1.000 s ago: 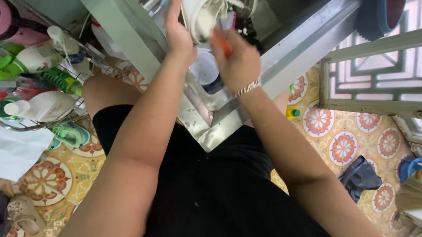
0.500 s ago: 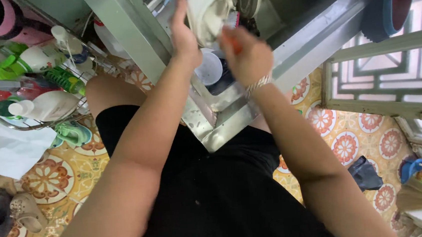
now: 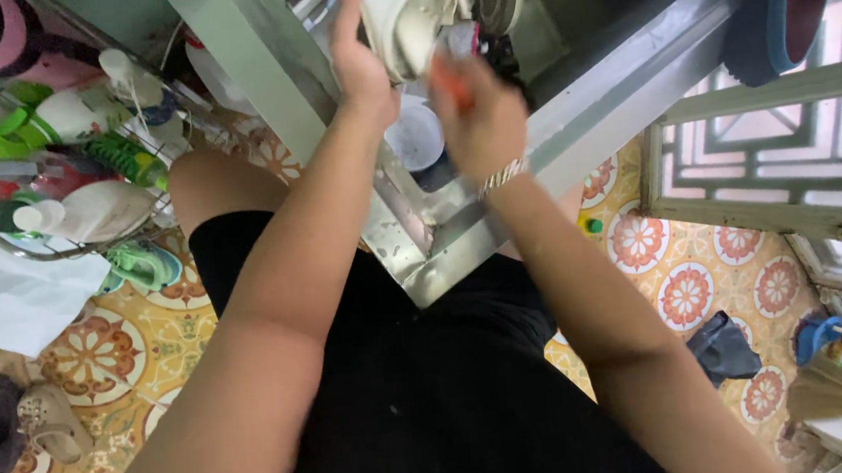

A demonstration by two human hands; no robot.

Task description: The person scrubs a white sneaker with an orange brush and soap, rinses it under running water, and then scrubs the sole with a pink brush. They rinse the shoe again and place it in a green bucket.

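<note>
Shoe (image 3: 414,22) — top cut off — between blurred hands (image 3: 476,112), orange tool half hidden.

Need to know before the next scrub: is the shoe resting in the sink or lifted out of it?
Lifted. The left hand holds the cream shoe up above the steel sink; the right hand grips an orange-handled brush against it.

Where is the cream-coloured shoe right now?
In the head view, the cream-coloured shoe sits at top centre over the metal sink, held up by the left hand, with the right hand and its orange brush just beside it.
</note>
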